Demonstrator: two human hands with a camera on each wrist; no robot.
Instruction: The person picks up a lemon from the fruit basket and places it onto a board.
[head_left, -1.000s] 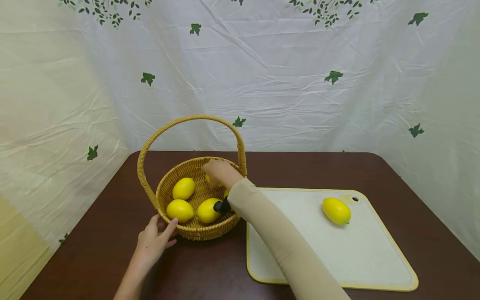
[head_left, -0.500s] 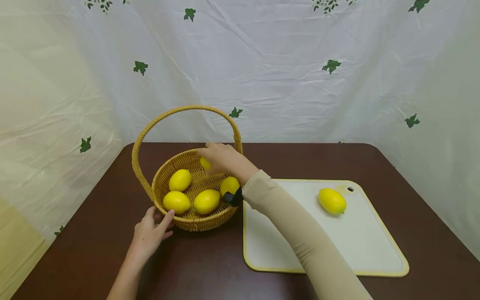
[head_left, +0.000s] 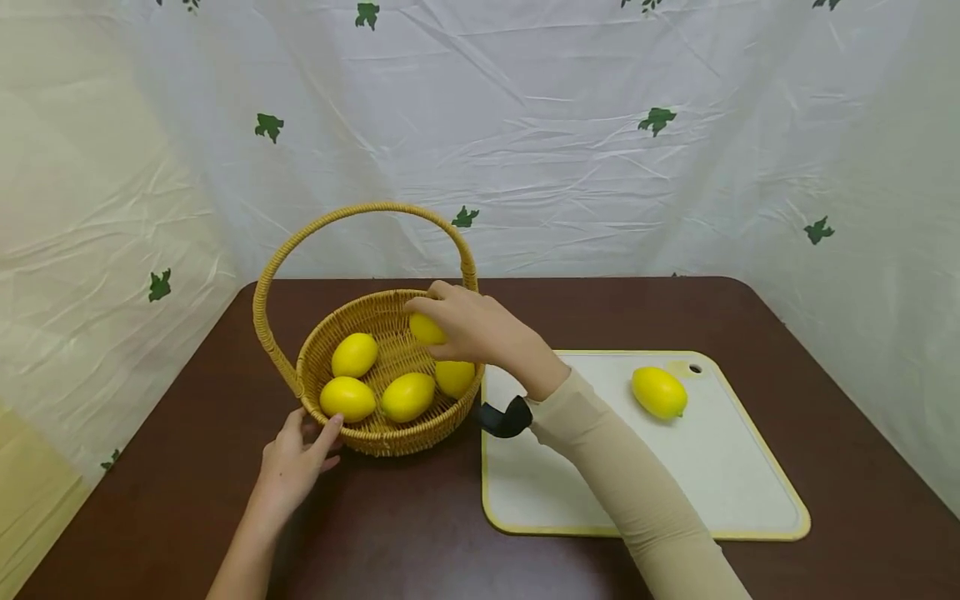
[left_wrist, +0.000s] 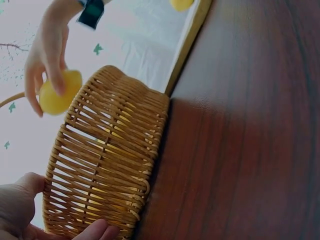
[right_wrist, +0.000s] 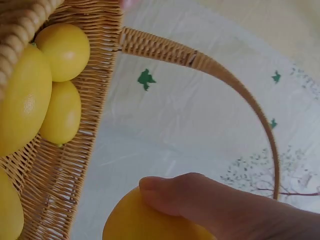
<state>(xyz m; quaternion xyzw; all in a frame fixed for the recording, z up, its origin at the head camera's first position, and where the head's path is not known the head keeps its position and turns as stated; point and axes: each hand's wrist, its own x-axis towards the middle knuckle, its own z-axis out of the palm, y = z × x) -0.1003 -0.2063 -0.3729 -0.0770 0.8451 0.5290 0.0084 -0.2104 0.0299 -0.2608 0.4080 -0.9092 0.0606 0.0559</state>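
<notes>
A wicker basket [head_left: 386,443] with a tall arched handle stands on the table, several yellow lemons [head_left: 408,397] lying inside. My left hand [head_left: 288,460] grips its near left side, thumb at the rim and fingers against the outer wall; the left wrist view shows the thumb and fingertips on the weave. Raised over the basket's right side, my right hand [head_left: 480,327] holds another lemon [head_left: 425,329] between thumb and fingers. The left wrist view shows this held lemon [left_wrist: 62,95] above the rim, apart from the basket. Part of it is hidden by the hand.
Right of the basket lies a white cutting board [head_left: 570,487] with a yellow edge, a single lemon [head_left: 659,392] on its far right part. The dark wooden table [head_left: 420,525] ends at a leaf-printed curtain [head_left: 555,150]. The basket's handle [head_left: 382,207] arches beyond my right hand.
My right hand has risen from inside the basket with a lemon and moved slightly right. A lemon at the basket's right side has come into view. My left hand keeps its grip.
</notes>
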